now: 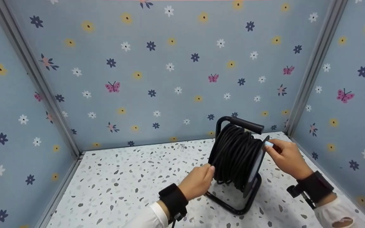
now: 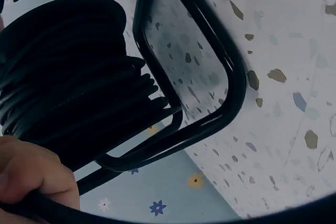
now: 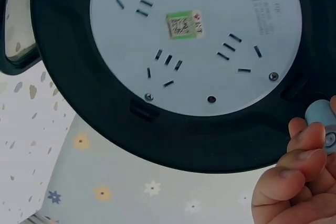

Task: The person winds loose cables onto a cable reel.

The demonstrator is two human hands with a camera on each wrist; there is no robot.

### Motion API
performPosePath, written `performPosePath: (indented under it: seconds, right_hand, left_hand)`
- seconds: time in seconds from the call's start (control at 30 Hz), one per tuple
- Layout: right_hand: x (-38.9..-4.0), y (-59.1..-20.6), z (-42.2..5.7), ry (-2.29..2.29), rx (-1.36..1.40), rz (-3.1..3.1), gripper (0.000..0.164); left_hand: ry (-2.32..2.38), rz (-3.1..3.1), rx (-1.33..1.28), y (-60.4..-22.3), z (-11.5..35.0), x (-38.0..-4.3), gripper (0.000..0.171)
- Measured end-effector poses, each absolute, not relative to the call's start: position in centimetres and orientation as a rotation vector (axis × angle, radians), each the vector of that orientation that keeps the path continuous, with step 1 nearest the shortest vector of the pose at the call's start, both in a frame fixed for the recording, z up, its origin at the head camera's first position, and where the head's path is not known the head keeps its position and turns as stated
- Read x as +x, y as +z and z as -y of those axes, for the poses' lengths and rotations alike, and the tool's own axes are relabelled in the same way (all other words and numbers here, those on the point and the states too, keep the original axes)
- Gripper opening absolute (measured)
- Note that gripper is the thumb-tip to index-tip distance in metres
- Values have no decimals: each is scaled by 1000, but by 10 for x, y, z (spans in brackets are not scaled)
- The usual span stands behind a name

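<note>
On the speckled table (image 1: 122, 177) stands a black cable reel (image 1: 238, 158), the left hand (image 1: 198, 182) gripping its cable (image 2: 63, 103) while the right hand (image 1: 288, 156) pinches its pale crank knob (image 3: 321, 116).

Soft, even light fills the head view — only a faint shadow lies under the cable reel (image 1: 237, 161). Both wrist views are dimmer, bluish, blurred up close — edges visibly bowed.
</note>
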State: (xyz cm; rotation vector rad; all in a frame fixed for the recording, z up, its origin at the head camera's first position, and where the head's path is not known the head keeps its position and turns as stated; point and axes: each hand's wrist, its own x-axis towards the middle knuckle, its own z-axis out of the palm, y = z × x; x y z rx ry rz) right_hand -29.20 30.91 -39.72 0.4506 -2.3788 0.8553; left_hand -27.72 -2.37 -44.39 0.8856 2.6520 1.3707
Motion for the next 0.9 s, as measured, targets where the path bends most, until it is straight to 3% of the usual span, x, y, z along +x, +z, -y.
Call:
performPosePath:
  seconds: [0.3,0.53,0.67,0.9]
  right_hand:
    - [-300,-401,-313,845,431,2369,11]
    - [-308,-402,-319,828,417,2391,8]
    - [-311,-404,-324,848,381,2431,11]
    - [-320,-410,-330,772,412,2432,11]
  left_hand:
    - [1753,-1917,371,-482,61,-259,65]
    - [1724,-1829,255,-503,88,-238,65]
    - [1788,-1854,293,-498,94,-233,59]
    - [1575,-2317,751,-481,86,-232,63]
